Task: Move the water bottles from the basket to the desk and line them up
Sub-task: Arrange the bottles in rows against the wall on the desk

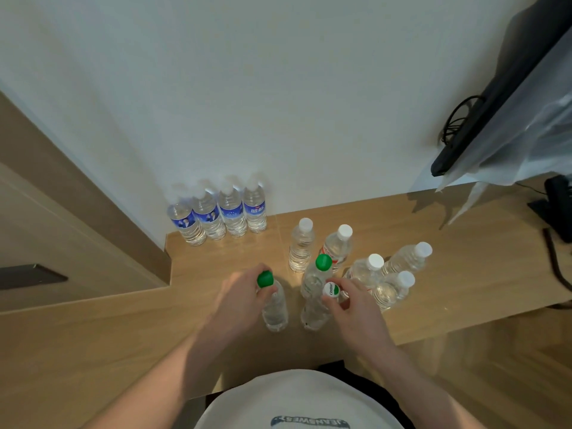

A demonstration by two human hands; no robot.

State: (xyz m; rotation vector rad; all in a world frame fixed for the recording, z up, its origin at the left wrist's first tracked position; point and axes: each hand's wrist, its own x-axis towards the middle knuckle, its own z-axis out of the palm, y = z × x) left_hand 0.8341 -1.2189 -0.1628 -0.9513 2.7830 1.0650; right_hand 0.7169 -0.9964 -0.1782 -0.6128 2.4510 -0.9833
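Against the wall at the left stand four blue-labelled bottles (pixel 218 212) in a tight row on the wooden tabletop (pixel 464 274). Nearer, the left hand (pixel 244 292) has its grip closed round the neck of an upright green-capped bottle (pixel 272 300). Just beside it the right hand (pixel 353 308) pinches the top of a white-capped bottle (pixel 315 311), with a second green-capped bottle (pixel 318 272) standing right behind. Further right, five white-capped bottles (pixel 365 267) cluster loosely. A dark monitor (pixel 495 100) hangs at the far right.

White shirt (pixel 297 397), bare forearms
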